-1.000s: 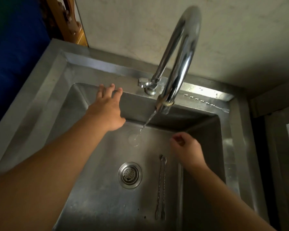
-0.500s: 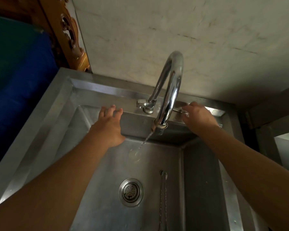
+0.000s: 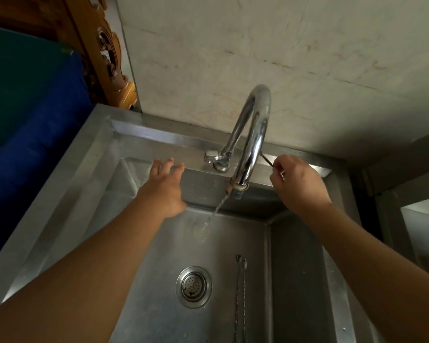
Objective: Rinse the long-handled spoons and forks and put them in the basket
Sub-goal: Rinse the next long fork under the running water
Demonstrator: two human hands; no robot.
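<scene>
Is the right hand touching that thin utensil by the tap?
Touching: the head view shows the right hand pinching the thin utensil's handle.

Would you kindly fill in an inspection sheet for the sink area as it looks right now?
Surface: steel sink, wet; faucet running a thin stream.
Job's things: long-handled utensils lying on the basin floor beside the drain; thin utensil in the right hand.
Clutter: nothing seen.
Grippers: left hand flat on the back basin wall; right hand pinches the utensil.
Cables: nothing seen.
Surroundings: stained wall, carved wood, blue surface; no basket in view.
</scene>
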